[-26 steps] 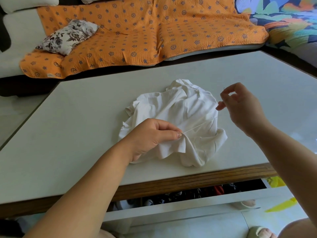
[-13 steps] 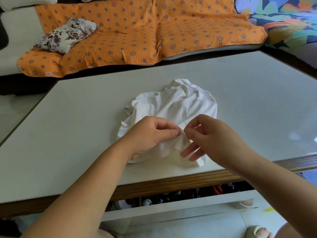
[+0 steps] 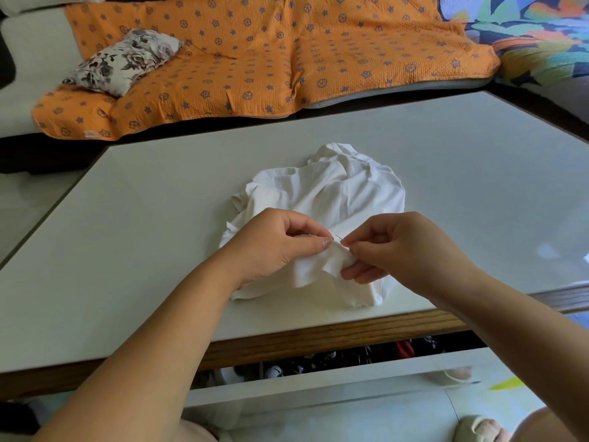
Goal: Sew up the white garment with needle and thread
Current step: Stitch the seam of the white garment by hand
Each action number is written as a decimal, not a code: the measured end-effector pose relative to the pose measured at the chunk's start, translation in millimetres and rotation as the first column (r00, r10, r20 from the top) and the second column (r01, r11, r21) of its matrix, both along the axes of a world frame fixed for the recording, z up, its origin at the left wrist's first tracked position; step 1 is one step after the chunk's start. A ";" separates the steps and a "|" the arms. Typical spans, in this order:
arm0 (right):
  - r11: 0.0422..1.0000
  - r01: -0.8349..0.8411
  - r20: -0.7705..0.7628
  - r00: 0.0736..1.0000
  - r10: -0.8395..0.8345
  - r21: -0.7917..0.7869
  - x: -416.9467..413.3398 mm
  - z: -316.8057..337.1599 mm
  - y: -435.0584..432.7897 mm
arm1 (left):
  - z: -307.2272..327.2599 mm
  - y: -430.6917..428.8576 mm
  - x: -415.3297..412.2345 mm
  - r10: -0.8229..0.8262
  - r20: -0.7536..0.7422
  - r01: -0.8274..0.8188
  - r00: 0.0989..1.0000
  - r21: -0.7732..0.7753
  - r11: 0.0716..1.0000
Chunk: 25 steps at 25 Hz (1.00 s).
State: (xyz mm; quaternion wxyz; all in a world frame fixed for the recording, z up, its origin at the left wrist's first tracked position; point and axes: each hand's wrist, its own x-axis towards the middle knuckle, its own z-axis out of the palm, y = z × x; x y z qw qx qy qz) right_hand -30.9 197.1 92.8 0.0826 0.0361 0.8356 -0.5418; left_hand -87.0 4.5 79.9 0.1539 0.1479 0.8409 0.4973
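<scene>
The white garment (image 3: 322, 199) lies crumpled in a heap on the surface (image 3: 143, 224), toward its near edge. Over that near part of the surface both hands work a raised fold of the cloth. The left hand (image 3: 271, 247) pinches the fold between thumb and forefinger. The right hand (image 3: 401, 250) pinches a fine needle (image 3: 338, 238) at the fold, its other fingers just below it. The thread I cannot make out. The cloth looks light, soft and limp, so it will likely sag and slip. It is best held close beside the stitch and kept taut. The needle is thin and easily dropped.
</scene>
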 end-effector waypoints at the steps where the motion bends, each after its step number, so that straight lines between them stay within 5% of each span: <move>1: 1.000 -0.009 0.009 1.000 0.009 0.006 -0.4 0.3 0.3 | -0.2 -0.1 -0.3 0.000 0.001 0.000 1.000 0.001 1.000; 25: 0.999 -0.043 0.106 0.994 0.040 0.030 0.6 6.0 1.0 | 1.4 0.7 1.5 -0.021 0.021 0.020 1.000 0.015 1.000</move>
